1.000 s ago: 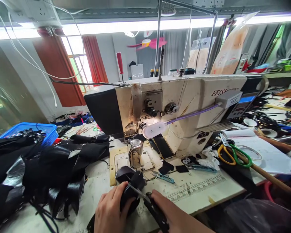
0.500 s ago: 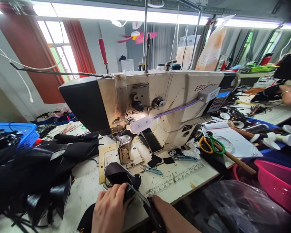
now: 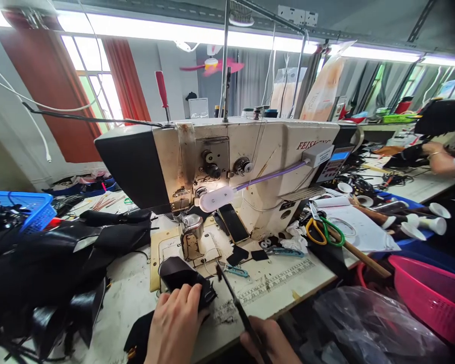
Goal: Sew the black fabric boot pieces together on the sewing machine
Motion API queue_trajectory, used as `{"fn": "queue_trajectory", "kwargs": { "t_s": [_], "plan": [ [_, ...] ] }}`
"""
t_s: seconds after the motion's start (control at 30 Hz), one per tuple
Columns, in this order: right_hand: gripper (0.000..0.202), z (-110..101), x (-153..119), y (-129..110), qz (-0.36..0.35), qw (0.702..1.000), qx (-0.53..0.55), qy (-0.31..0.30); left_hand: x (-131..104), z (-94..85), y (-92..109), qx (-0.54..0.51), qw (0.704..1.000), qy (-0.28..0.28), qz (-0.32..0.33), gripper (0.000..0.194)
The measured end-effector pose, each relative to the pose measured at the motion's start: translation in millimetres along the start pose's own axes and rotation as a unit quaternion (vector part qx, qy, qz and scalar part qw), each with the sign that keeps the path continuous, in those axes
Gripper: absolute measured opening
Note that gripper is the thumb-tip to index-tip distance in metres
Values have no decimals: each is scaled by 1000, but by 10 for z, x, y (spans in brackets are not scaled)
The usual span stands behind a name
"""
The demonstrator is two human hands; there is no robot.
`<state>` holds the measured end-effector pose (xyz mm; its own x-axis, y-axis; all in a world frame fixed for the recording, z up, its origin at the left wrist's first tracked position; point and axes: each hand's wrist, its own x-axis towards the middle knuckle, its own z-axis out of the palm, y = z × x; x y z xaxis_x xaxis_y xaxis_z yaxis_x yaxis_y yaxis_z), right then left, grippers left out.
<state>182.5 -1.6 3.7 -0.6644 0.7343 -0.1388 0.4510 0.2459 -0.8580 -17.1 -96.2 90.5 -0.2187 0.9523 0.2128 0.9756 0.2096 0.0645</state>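
Observation:
My left hand [image 3: 174,326] presses on a black leather piece [image 3: 182,278] at the table's near edge, in front of the sewing machine [image 3: 231,172]. My right hand [image 3: 271,344] grips black scissors [image 3: 235,301], whose blades point up and away toward the machine, just right of the leather piece. The presser foot post [image 3: 191,240] stands just behind the leather piece.
A heap of black leather parts [image 3: 53,263] fills the left side, with a blue basket [image 3: 23,205] behind. Thread snips [image 3: 237,271], yellow-green scissors [image 3: 322,232] and papers lie to the right. A pink tub [image 3: 432,298] sits at lower right. Another person's hand [image 3: 438,154] works at the far right.
The scissors have lifted clear of the leather piece and swung right, blades now pointing upward. My left hand stays on the leather. The view has shifted slightly.

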Motion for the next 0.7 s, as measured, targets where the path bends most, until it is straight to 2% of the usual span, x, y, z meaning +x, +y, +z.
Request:
{"fn": "queue_trajectory", "kwargs": {
  "t_s": [0.07,0.17,0.23,0.3,0.37,0.4,0.43,0.5,0.53,0.57,0.63,0.67,0.7],
  "plan": [
    [44,-271,114,43,27,995,-98,24,-26,-19,-21,-4,1000,2,-2,31],
    [35,-779,334,264,57,955,-262,126,-112,-15,-104,-21,1000,15,15,36],
    [33,-1036,464,431,22,934,-319,158,-169,3,-149,-24,999,34,33,36],
    [31,-1115,535,460,-34,918,-350,181,-200,8,-145,-22,998,38,37,34],
    [28,-965,520,271,-102,904,-357,210,-211,-13,-93,-21,999,22,31,35],
    [28,-812,481,103,-139,901,-351,216,-218,-30,-63,-17,999,16,25,36],
    [28,-623,428,-94,-214,899,-317,215,-234,-46,-43,-11,1000,18,16,39],
    [34,-212,313,-495,-363,894,-224,138,-320,-61,-69,2,999,47,-8,46],
    [39,-28,272,-662,-416,880,-208,95,-398,-54,-125,3,997,74,-31,49],
    [37,123,254,-789,-435,876,-186,96,-500,-37,-209,-6,991,113,-64,51],
    [31,303,291,-918,-436,883,-144,103,-744,22,-423,-63,964,196,-170,58],
    [27,337,340,-936,-427,890,-122,108,-864,61,-526,-123,941,212,-233,60],
    [24,346,396,-940,-422,895,-103,104,-966,102,-607,-204,917,196,-283,58]
  ]
}}
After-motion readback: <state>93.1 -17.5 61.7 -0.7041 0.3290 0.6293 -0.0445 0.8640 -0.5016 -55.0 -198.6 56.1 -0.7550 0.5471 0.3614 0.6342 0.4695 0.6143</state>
